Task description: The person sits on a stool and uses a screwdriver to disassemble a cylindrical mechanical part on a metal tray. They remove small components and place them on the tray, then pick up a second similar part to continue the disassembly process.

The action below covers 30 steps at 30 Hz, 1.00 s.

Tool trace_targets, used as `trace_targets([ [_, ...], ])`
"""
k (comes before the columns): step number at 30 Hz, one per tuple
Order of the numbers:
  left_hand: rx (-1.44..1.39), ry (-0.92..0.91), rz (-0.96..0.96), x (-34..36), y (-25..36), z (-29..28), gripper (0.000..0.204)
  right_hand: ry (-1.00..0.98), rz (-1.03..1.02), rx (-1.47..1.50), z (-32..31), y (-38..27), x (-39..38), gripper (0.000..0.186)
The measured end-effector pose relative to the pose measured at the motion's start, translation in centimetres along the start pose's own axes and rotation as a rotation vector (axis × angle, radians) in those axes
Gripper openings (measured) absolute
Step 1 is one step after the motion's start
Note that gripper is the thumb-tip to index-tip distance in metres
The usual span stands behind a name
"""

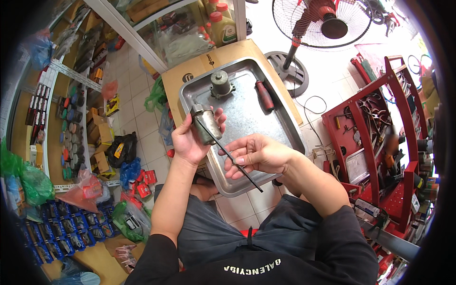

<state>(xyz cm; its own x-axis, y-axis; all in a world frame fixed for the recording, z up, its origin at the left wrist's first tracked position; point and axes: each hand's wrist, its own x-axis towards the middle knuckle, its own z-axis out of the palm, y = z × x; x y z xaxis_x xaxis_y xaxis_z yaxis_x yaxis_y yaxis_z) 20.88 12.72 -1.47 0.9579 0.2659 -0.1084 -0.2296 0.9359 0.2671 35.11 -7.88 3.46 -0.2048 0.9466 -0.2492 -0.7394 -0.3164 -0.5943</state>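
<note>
My left hand [188, 141] is closed around a grey metal cylinder [207, 127] with a narrower upper end, perhaps a small motor. A long thin black rod [248, 177] slants across the front of this cylinder and down past the fingers of my right hand [254, 154]. My right thumb and fingers pinch the rod near its middle. Both hands are above the near left part of a metal tray [292, 124]. Inside the tray stands a second metal cylinder [222, 84] with a flanged base. A red-handled screwdriver [264, 96] lies to its right.
The tray rests on a cardboard box [173, 78]. Beyond it stand a glass cabinet [185, 33] and a pedestal fan [289, 71]. A red tool cart [351, 137] is on the right, a stocked shelf [66, 99] on the left. Plastic bags [130, 164] lie by the shelf.
</note>
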Motion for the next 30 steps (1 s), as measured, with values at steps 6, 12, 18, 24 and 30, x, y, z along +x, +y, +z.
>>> trace_targets([
  [6,-0.063,0.012,-0.012,-0.3,-0.1,0.0,0.064,0.041,-0.013,0.025,-0.1,1.1,1.0,0.042],
  [12,0.031,-0.04,-0.023,0.5,0.4,-0.8,0.067,0.081,0.018,0.058,-0.2,0.8,0.2,0.047],
  [18,-0.015,-0.075,0.014,0.0,1.0,-1.8,0.066,0.012,-0.027,0.0,-0.9,1.2,1.4,0.043],
  [24,-0.013,-0.009,0.003,0.4,0.0,-0.9,0.063,0.016,-0.058,0.017,-1.3,1.6,0.9,0.038],
  [30,0.008,-0.038,0.004,0.3,0.4,-0.9,0.063,0.008,-0.072,-0.006,-1.1,1.5,1.2,0.037],
])
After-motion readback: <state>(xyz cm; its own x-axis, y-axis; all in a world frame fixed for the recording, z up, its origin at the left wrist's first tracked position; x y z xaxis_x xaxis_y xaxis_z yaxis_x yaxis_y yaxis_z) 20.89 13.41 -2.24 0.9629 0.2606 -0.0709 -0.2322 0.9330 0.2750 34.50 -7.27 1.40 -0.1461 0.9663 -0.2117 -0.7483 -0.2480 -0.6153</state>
